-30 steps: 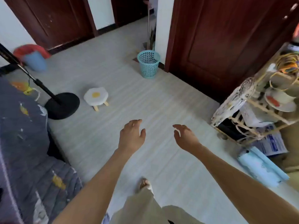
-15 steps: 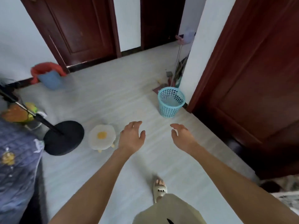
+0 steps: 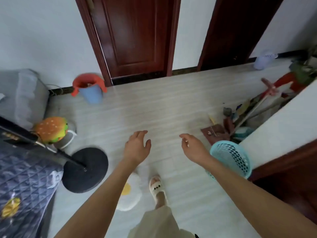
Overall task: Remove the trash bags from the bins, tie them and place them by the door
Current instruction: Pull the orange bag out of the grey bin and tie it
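Both hands out in front over the floor point(image 3: 171, 107), holding nothing. Left hand point(image 3: 137, 148) palm down, fingers point(image 3: 139, 133) loosely spread and slightly curled. Right hand point(image 3: 194, 148) same, fingers point(image 3: 184, 136) relaxed, a little bent (thumb side blurred).

Blue bin point(image 3: 91, 94) sits at the far wall just left of the closed brown door point(image 3: 135, 35), with a red trash bag point(image 3: 88, 82) lining it, bag rim folded over the bin's edge. Well apart from both hands.

Teal mesh basket point(image 3: 231, 158) stands just beside the right forearm, against the white wall corner point(image 3: 281, 124); can't tell if it has a liner.

Near side: egg-shaped stool point(image 3: 130, 194) partly under the left forearm, slippered foot point(image 3: 157, 186) just right of it. Black round stand base point(image 3: 85, 170) to the left, pole leaning away toward the quilted bed point(image 3: 22, 182). Burger-shaped cushion point(image 3: 50, 129) by the bed's corner. Brooms and clutter point(image 3: 253, 109) piled in the right corner behind the basket.
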A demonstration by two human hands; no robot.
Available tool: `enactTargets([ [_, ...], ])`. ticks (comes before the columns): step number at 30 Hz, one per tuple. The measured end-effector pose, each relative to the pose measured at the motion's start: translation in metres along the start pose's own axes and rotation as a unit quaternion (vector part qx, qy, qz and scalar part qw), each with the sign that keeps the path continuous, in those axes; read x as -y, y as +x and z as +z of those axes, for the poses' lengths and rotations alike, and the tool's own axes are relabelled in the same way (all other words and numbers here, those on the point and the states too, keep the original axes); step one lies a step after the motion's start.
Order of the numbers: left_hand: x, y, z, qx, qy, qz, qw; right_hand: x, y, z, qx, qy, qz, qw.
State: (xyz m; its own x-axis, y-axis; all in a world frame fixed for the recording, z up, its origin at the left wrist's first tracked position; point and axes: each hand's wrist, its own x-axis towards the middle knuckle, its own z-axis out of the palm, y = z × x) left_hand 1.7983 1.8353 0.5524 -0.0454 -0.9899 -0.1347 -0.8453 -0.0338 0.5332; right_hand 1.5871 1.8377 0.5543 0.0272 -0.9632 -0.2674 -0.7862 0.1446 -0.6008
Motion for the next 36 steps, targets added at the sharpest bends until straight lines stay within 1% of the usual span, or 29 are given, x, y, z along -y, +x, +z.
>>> enactTargets([
  [2,0.008,0.057,-0.015,-0.002,-0.017,-0.01,1.0,0.019,0.058,-0.005,0.019,-0.001,0.003,1.0],
  [4,0.024,0.134,-0.042,-0.011,-0.034,-0.026,0.999,0.052,0.141,-0.014,0.035,0.0,0.001,0.999],
  [8,0.045,0.22,-0.087,-0.038,-0.069,-0.052,0.995,0.11,0.242,-0.028,0.052,0.02,-0.007,0.998],
  [13,0.097,0.326,-0.133,-0.049,-0.084,-0.09,0.991,0.178,0.366,-0.014,0.089,0.026,-0.022,0.995],
  [18,0.17,0.445,-0.172,-0.071,-0.087,-0.123,0.986,0.243,0.509,0.027,0.111,0.028,-0.047,0.992],
  [20,0.206,0.511,-0.198,-0.08,-0.084,-0.141,0.983,0.278,0.579,0.047,0.12,0.032,-0.054,0.991],
  [21,0.216,0.533,-0.208,-0.08,-0.082,-0.149,0.982,0.291,0.599,0.052,0.121,0.036,-0.054,0.99],
  [24,0.263,0.622,-0.258,-0.08,-0.082,-0.174,0.978,0.356,0.694,0.074,0.135,0.046,-0.045,0.989],
  [29,0.329,0.699,-0.328,-0.103,-0.104,-0.213,0.966,0.456,0.792,0.11,0.193,0.025,-0.052,0.979],
  [31,0.362,0.719,-0.348,-0.104,-0.114,-0.23,0.961,0.487,0.822,0.124,0.194,0.027,-0.047,0.98],
  [33,0.398,0.742,-0.364,-0.099,-0.101,-0.237,0.961,0.513,0.85,0.139,0.184,0.026,-0.039,0.982],
  [36,0.467,0.801,-0.395,-0.082,-0.088,-0.234,0.965,0.55,0.901,0.179,0.171,0.042,-0.016,0.984],
])
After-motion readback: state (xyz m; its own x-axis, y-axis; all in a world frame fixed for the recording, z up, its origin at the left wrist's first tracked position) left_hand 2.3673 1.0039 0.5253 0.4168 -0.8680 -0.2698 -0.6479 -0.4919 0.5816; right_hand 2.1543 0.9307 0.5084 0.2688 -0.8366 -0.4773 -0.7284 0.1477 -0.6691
